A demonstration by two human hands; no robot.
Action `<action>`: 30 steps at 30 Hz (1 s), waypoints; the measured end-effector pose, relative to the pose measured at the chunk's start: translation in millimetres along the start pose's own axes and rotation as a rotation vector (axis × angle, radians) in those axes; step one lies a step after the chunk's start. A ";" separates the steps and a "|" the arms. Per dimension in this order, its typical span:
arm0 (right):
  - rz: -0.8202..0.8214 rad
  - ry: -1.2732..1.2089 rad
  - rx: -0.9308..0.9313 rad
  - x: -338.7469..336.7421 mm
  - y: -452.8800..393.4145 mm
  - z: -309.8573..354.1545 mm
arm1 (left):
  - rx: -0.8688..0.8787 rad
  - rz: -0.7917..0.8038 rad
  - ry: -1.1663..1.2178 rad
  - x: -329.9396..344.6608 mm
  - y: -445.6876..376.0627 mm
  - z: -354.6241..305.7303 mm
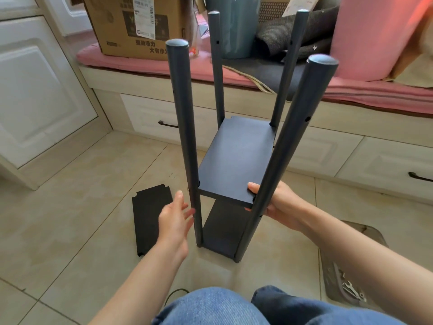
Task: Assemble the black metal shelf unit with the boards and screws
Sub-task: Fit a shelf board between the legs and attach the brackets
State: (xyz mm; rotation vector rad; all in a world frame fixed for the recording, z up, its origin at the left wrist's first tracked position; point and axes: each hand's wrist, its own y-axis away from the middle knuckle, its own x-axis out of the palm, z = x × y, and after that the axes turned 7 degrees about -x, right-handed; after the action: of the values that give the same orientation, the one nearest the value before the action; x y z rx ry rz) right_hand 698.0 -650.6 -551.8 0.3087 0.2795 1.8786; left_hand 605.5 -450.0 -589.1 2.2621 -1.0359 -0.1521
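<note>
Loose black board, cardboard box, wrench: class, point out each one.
loose black board (151, 218), head view, middle of its top face.
cardboard box (121, 26), head view, front face.
wrench (351, 288), head view, its shaft.

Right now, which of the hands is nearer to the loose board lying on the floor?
Left. The left hand hovers just right of the loose board; the right hand holds the middle shelf, beyond the frame.

Both bare forearms reach up from the lower edge of the frame toward its centre. The left hand (174, 216) sits just left of centre, palm turned inward, fingers straight and slightly spread, gripping nothing. The right hand (275, 202) lies right of centre, thumb on top, fingers curled beneath. Knees in blue jeans fill the bottom middle.
</note>
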 end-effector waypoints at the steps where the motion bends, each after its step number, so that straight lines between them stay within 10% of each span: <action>1: -0.013 0.028 -0.013 1.1 2.2 0.4 | -0.040 -0.010 -0.001 5.0 8.9 2.0; 10: -0.030 0.189 -0.027 -6.3 7.0 6.4 | -0.187 0.457 -0.025 46.2 43.2 0.7; 18: 0.005 0.453 -0.065 -16.5 26.9 21.4 | -0.212 0.469 0.210 64.1 38.2 6.0; 30: 0.128 0.794 -0.619 -3.2 76.7 37.5 | -0.200 0.504 0.290 60.9 34.1 8.8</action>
State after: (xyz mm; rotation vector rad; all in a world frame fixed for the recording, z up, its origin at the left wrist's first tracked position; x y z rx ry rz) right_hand 644.2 -676.5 -490.7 -0.8722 0.1883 2.0332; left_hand 622.1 -514.5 -566.5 1.7214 -1.3237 0.2654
